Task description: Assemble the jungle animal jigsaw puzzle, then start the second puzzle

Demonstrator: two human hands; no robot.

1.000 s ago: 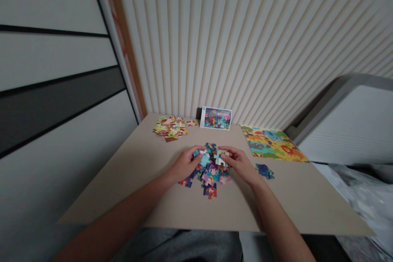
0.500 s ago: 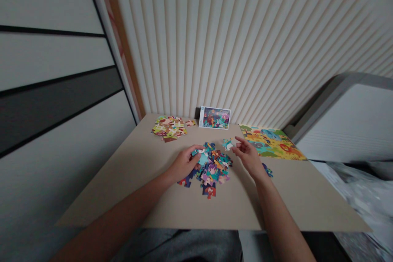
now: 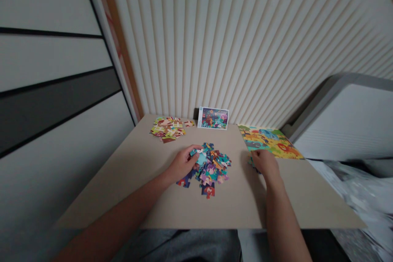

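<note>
Two hands (image 3: pixel 184 163), three puzzle heaps (image 3: pixel 211 167)

Left hand (image 3: pixel 181 164) on puzzle pile (image 3: pixel 211 166)

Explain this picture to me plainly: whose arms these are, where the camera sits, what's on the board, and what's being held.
The camera is worn on a person's head, looking forward and down, so both bare arms are the wearer's own. The left hand rests on a heap of loose blue puzzle pieces, fingers on a pale one. The right hand lies palm down over a few pieces beside a finished animal puzzle; whether it grips anything is hidden. On the beige board there is also a second, yellowish pile and a picture card leaning on the wall.
</note>
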